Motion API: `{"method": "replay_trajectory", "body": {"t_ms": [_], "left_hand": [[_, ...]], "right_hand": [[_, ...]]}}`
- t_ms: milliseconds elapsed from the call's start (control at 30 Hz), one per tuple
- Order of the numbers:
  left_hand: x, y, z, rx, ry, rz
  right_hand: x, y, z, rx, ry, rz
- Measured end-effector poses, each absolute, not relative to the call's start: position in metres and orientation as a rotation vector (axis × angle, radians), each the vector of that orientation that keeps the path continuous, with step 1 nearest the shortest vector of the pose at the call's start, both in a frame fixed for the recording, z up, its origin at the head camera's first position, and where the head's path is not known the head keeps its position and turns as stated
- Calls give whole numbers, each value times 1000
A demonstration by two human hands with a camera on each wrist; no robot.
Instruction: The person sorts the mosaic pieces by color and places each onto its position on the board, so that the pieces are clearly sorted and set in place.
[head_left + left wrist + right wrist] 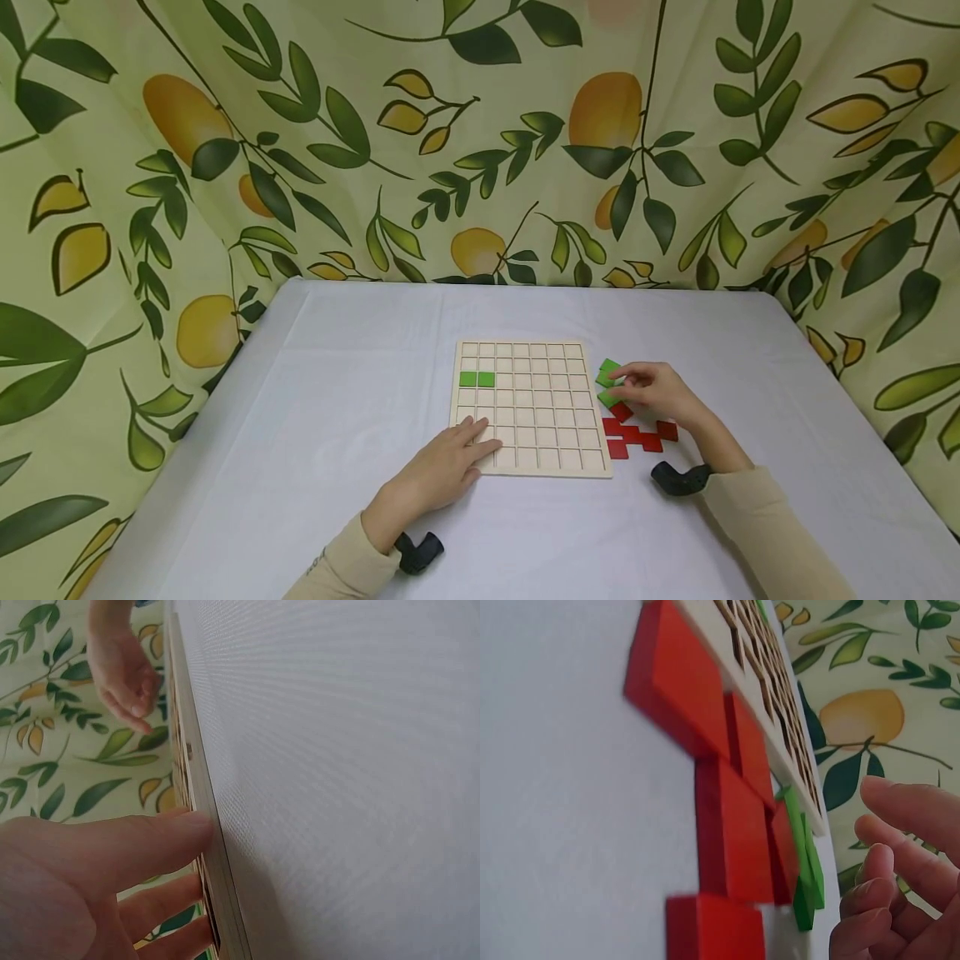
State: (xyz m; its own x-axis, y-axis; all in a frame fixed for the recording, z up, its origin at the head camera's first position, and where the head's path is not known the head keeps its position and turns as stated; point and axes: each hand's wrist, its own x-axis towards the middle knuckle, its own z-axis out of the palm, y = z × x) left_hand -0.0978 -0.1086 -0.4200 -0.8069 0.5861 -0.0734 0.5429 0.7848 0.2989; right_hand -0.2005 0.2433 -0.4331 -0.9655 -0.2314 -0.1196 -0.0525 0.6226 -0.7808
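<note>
A pale wooden board (pixel 553 435) with a grid of square recesses lies on the table. Two green square tiles (pixel 477 379) sit side by side in its left part. My left hand (pixel 442 467) rests on the board's near left corner, fingers spread over the grid, the thumb (pixel 169 838) touching the board's edge. Off the board's right side, my right hand (pixel 660 392) hovers beside loose green tiles (pixel 609 398), its fingers loosely bent. No tile shows between these fingers in the right wrist view. Several red square tiles (pixel 632 435) lie nearer, some touching one another.
A white cloth (pixel 360 367) covers the table. Behind and at the sides hangs a curtain (pixel 480 167) printed with leaves and fruit. Black devices (pixel 678 479) are worn at both wrists. One red tile (pixel 667 431) lies furthest right.
</note>
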Motion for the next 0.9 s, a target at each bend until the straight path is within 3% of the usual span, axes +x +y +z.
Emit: {"method": "replay_trajectory", "body": {"t_ms": [900], "left_hand": [[-98,-106,-420,884,2813,331]], "right_hand": [[-209,271,-436,-276,2572,-1199]]}}
